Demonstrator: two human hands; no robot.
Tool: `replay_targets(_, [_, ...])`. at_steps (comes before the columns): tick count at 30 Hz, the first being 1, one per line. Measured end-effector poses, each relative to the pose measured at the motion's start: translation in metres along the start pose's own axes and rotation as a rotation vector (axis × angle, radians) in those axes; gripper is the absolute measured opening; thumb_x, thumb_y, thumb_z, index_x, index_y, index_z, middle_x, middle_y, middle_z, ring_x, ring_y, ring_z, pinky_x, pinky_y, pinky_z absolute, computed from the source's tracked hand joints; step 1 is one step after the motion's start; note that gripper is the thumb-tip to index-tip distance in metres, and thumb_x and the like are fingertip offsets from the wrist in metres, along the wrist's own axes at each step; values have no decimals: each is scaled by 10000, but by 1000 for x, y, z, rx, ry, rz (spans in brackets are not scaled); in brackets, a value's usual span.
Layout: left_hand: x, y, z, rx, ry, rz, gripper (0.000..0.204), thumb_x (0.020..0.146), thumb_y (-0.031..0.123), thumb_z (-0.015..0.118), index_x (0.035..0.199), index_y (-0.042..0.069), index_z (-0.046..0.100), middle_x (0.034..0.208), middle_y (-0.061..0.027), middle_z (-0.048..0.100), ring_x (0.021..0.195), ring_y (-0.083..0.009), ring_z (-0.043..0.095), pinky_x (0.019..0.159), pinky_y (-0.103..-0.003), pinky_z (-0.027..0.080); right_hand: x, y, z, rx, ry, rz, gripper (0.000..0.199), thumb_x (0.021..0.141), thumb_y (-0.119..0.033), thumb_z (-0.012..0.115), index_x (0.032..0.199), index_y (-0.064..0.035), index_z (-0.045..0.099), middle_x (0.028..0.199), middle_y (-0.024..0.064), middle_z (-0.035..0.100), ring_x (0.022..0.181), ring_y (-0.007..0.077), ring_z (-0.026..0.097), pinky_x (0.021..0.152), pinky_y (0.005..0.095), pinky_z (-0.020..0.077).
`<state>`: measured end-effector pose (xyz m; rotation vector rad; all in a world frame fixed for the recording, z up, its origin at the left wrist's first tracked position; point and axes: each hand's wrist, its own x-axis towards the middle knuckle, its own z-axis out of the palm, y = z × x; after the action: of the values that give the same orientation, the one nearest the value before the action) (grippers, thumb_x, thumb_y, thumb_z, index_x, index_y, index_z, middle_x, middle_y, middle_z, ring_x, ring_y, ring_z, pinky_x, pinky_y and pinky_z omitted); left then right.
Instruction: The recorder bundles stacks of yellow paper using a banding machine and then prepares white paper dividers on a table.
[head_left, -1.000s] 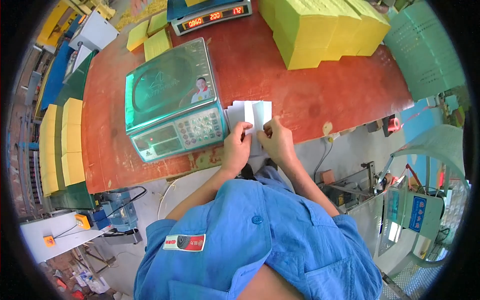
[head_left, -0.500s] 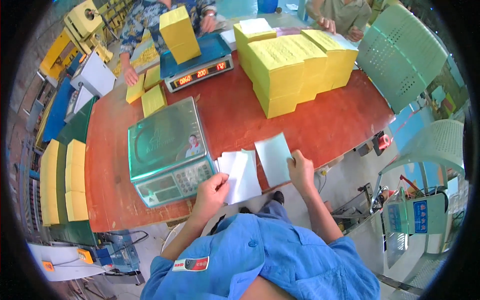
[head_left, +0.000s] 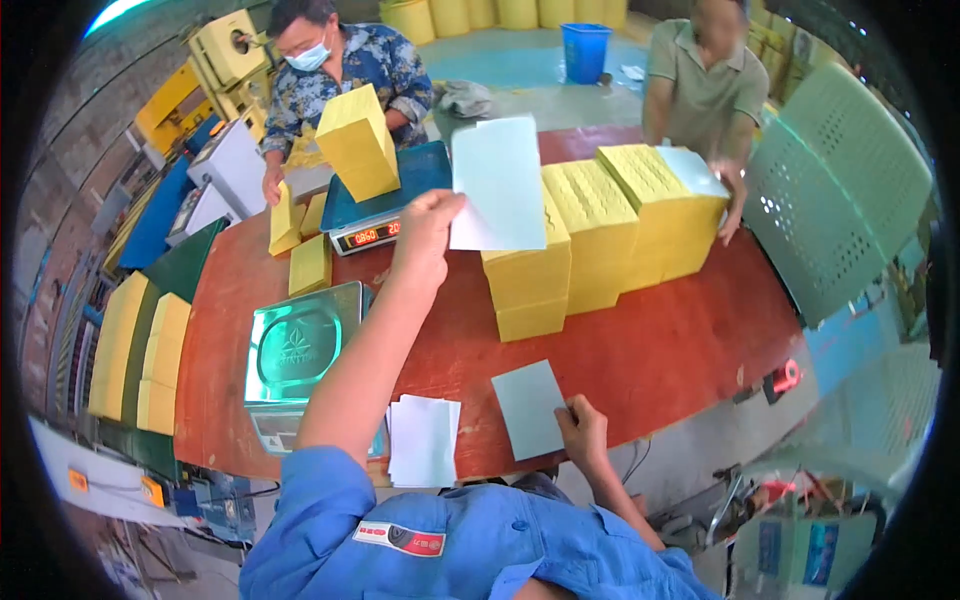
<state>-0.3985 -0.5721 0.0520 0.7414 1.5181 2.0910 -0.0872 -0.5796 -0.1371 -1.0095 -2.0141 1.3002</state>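
Observation:
My left hand (head_left: pixel 432 232) is raised and pinches a pale paper sheet (head_left: pixel 500 180) by its lower left corner, which curls up; whether it is one sheet or more I cannot tell. The sheet is held up in front of the tall yellow paper stacks (head_left: pixel 530 285) and hides part of them. My right hand (head_left: pixel 584 430), low near the table's front edge, grips a pale blue-green card (head_left: pixel 527 408) by its right side. Between me and the near scale (head_left: pixel 300 335), a small pile of white sheets (head_left: pixel 422 440) lies at the table edge, touched by neither hand.
A second scale (head_left: pixel 428 175) bears a yellow paper block (head_left: pixel 358 140) on the red table (head_left: pixel 440 360). Smaller yellow blocks (head_left: pixel 310 265) lie left of it. Two people (head_left: pixel 350 75) (head_left: pixel 700 90) work across the table. A green perforated chair (head_left: pixel 835 190) stands at the right.
My left hand has left the white pile and lifted a pale sheet up and away, toward the yellow stacks. My right hand still holds its card near the edge. The view has tilted up.

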Motion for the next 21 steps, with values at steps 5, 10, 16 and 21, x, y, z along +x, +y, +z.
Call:
replay_targets(5, [22, -37, 7, 298, 45, -93, 266, 832, 69, 658, 1082, 4, 593, 760, -11, 602, 579, -79, 526, 441, -248, 395, 22, 15, -16, 137, -214, 44, 122, 891, -99, 648, 887, 9, 592, 677, 134, 598, 633, 140, 564, 584, 329, 480])
replay_targets(10, [15, -41, 19, 591, 98, -38, 356, 849, 29, 636, 1192, 22, 544, 839, -54, 626, 791, -106, 584, 684, -252, 461, 38, 30, -22, 161, -409, -6, 128, 888, -108, 667, 905, -4, 594, 691, 128, 608, 640, 143, 579, 582, 327, 490])
replay_targets(16, [16, -35, 32, 812, 97, 86, 148, 883, 17, 569, 1031, 16, 570, 791, -49, 615, 730, -102, 567, 661, -252, 440, 47, 33, -20, 224, -498, 5, 128, 892, -106, 665, 951, -10, 604, 779, 155, 667, 701, 199, 649, 632, 342, 517])
replay_targets(21, [24, -31, 24, 631, 165, 26, 83, 883, 87, 587, 964, 69, 591, 760, -13, 597, 634, -75, 532, 501, -243, 366, 51, 27, -23, 262, -558, 37, 90, 907, -72, 643, 949, 2, 613, 760, 75, 644, 710, 107, 590, 623, 290, 494])
